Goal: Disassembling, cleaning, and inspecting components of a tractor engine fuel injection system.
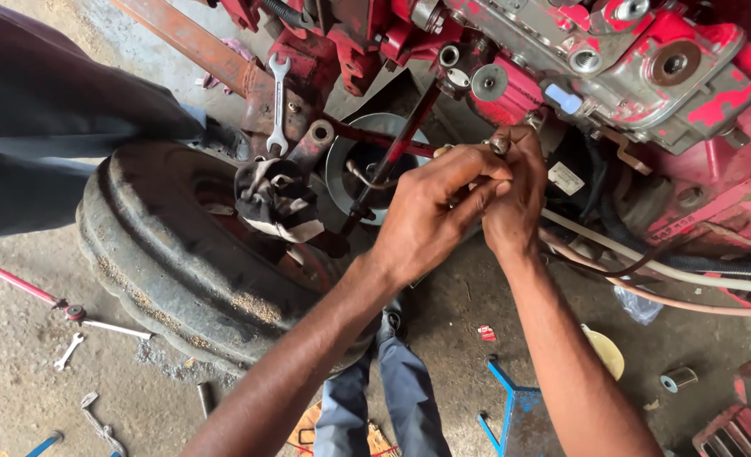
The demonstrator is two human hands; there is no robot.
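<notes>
Nearest the camera, two bare forearms rising from the bottom edge, over blue trouser legs (392, 398) and a blue metal stand (511, 406) on the gritty floor (20, 372)

Left hand (430, 211) with its grip narrow, thumb and forefinger pinched on a thin bent metal tube (375, 180) that curls away to the left of the fingers. Right hand (515, 199) touching the left, its grip curled tight around a small metal fitting (500, 144) at the fingertips; cannot tell whether tube and fitting are joined, since the fingers hide the meeting point

Just beyond and below the left grip, a dark red rod (392, 156) slanting down across a round grey pulley (350, 165). Left of that grip, a striped rag (275, 203) lying on a worn black tyre (164, 254). Farther up and left, an open-ended spanner (279, 106) resting on a rusty bracket

Right of the right grip, pale hoses (671, 275) running off toward the edge. Beyond both hands, a red-painted engine block (646, 68) with chipped paint

Far left on the floor, a small spanner (69, 350) and a red-handled tool (20, 286)
</notes>
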